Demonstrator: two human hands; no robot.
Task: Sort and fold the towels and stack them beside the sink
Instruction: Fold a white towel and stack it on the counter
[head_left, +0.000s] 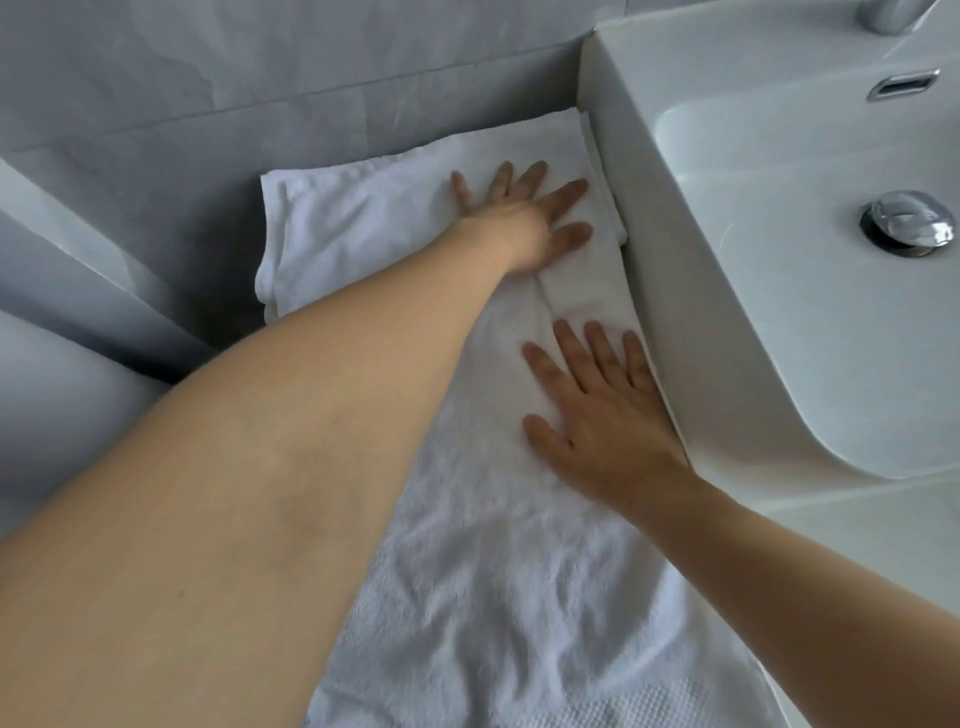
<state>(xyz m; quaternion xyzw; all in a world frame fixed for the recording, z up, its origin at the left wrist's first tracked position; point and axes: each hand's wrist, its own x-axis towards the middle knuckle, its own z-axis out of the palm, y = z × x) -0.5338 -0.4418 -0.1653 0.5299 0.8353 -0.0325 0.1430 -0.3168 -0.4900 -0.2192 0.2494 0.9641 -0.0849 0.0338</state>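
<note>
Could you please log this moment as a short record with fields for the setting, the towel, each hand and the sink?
setting: bathroom counter against a grey tiled wall
towel: white towel lying flat on the counter, its right edge against the sink's side
left hand: left hand flat, fingers spread, pressing the towel's far part
right hand: right hand flat on the towel beside the sink
sink: white basin to the right, chrome drain stopper visible
</note>
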